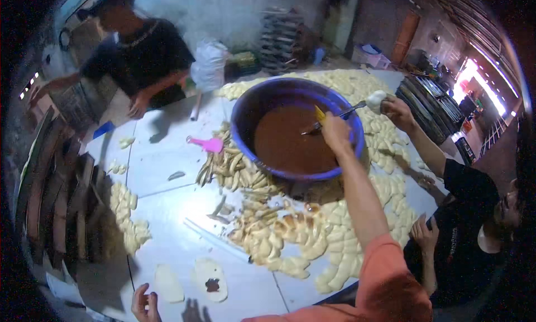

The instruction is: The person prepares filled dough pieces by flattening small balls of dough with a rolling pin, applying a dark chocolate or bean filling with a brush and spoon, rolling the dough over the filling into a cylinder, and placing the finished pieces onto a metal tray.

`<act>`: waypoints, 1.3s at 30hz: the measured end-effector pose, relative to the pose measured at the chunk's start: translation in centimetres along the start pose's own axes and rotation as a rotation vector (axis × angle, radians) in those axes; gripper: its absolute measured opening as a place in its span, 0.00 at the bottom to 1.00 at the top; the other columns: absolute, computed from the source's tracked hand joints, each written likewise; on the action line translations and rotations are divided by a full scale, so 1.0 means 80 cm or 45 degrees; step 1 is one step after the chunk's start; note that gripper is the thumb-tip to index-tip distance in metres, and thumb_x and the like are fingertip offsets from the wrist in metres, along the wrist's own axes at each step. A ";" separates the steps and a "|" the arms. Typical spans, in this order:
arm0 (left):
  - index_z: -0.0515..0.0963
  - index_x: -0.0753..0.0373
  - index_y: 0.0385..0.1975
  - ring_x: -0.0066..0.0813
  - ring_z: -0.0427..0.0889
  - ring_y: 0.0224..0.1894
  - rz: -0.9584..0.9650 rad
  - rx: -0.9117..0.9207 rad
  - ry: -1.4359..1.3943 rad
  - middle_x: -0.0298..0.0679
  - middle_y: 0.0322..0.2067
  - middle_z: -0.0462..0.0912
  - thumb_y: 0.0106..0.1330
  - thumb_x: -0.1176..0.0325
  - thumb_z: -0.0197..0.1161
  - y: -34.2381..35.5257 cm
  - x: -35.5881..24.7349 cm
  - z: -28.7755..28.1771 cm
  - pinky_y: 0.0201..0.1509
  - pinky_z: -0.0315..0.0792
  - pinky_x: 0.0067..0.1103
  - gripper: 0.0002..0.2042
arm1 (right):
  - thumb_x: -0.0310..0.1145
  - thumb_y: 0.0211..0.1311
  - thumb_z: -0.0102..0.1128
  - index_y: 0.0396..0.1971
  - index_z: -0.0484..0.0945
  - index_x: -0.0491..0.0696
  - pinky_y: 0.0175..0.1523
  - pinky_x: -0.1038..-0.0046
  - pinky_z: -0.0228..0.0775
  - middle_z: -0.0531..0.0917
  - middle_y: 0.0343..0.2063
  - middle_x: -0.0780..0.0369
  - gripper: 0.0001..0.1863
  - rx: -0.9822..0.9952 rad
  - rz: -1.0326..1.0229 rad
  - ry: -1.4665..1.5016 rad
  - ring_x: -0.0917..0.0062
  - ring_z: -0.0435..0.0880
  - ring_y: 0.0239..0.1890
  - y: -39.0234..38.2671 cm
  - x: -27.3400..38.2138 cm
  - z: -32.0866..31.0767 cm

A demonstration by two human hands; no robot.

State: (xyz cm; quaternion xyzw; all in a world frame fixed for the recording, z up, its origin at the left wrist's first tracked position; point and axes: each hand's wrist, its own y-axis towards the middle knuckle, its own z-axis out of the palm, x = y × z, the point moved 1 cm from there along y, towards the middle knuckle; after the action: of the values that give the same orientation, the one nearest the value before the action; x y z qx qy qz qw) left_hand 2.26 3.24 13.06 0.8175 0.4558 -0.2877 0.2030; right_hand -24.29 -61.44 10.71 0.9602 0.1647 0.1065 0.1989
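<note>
My right hand (336, 133) reaches over a big blue basin (357, 154) of brown chocolate-like filling (285, 140), fingers closed round a small yellow tool (320, 114); its full shape is hidden. A metal spoon-like utensil (349, 110) slants from the filling over the rim, close to that hand. Low on the left, my left hand (146, 304) has loosely bent, parted fingers and holds nothing. Beside it lie two flattened ovals of dough: a plain one (168, 283) and another (218, 269) with a dark dab of filling (212, 285) on it.
Many pale dough pieces (346, 244) cover the table around the basin. Peeled bananas (237, 171) and a pink scoop (209, 144) lie left of it. At right, a co-worker's hand (397, 113) holds a white lump; another person (145, 59) stands far left. Dark trays (56, 182) are stacked left.
</note>
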 end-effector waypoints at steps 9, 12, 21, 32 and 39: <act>0.84 0.72 0.45 0.29 0.83 0.45 -0.078 -0.229 -0.313 0.44 0.49 0.87 0.71 0.74 0.66 -0.013 0.116 -0.010 0.47 0.77 0.27 0.09 | 0.38 0.70 0.59 0.52 0.84 0.50 0.52 0.54 0.76 0.87 0.45 0.50 0.15 0.265 -0.269 0.099 0.52 0.85 0.49 -0.123 0.044 -0.102; 0.86 0.66 0.42 0.32 0.84 0.48 0.009 -0.146 -0.142 0.45 0.51 0.87 0.71 0.74 0.65 0.000 0.094 0.005 0.41 0.75 0.25 0.05 | 0.35 0.69 0.60 0.52 0.84 0.48 0.52 0.59 0.76 0.88 0.42 0.52 0.15 0.277 -0.486 0.066 0.55 0.86 0.47 -0.154 -0.009 -0.125; 0.84 0.62 0.47 0.47 0.81 0.55 0.330 0.054 0.054 0.48 0.55 0.82 0.64 0.70 0.71 -0.035 0.152 0.054 0.56 0.73 0.37 0.13 | 0.36 0.74 0.62 0.51 0.85 0.44 0.42 0.70 0.74 0.87 0.36 0.56 0.14 0.270 -0.323 0.116 0.75 0.85 0.35 -0.215 0.079 -0.167; 0.78 0.63 0.61 0.61 0.65 0.70 0.624 0.223 0.501 0.56 0.66 0.71 0.68 0.51 0.62 -0.084 0.197 0.095 0.74 0.47 0.61 0.26 | 0.38 0.69 0.62 0.56 0.81 0.45 0.49 0.59 0.78 0.88 0.43 0.50 0.19 0.442 0.099 0.556 0.59 0.89 0.46 -0.130 0.141 -0.148; 0.74 0.69 0.28 0.55 0.80 0.42 1.052 -0.153 0.481 0.57 0.42 0.83 0.64 0.82 0.59 -0.057 0.113 0.085 0.40 0.72 0.46 0.04 | 0.32 0.64 0.63 0.51 0.85 0.47 0.58 0.57 0.77 0.88 0.48 0.51 0.17 0.919 -0.452 -0.020 0.54 0.85 0.52 -0.036 0.086 0.000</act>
State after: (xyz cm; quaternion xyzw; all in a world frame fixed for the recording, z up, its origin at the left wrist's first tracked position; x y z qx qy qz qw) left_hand 0.17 7.18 1.69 0.9557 0.1363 -0.0016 0.2610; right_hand -18.69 -56.46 10.47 0.9258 0.3533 -0.0017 -0.1347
